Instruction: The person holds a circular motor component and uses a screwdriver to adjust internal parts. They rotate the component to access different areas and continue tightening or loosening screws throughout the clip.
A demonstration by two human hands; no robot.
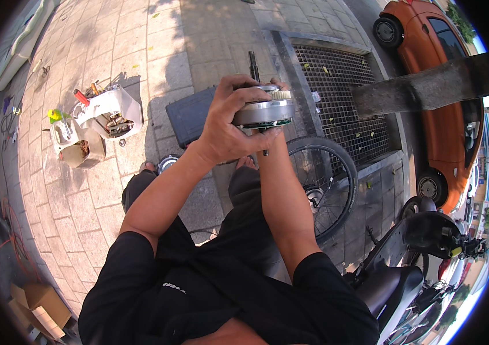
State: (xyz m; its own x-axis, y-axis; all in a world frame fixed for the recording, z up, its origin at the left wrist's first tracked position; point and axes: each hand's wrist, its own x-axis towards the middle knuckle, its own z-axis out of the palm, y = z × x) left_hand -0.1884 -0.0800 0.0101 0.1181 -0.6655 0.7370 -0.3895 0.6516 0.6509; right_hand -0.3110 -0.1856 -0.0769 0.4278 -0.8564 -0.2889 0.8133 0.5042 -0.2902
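In front of me, both hands hold a round metal motor core [263,114], apparently from a wheel hub. A dark axle [253,64] sticks out above and below it, a pale toothed gear sits on top, and a green board edge shows underneath. My left hand [221,122] wraps round its left side, fingers over the top and thumb below. My right hand [279,84] is behind its right side and mostly hidden; fingertips show beside the gear. A spoked wheel [352,190] with a black tyre lies past my right forearm.
A dark grey case [182,122] lies beyond my feet. Cut-open white containers [132,109] of tools and small parts stand to the left. A floor grate [339,92], a wooden beam [423,86], an orange car [457,132] and a parked motorbike [394,282] are to the right.
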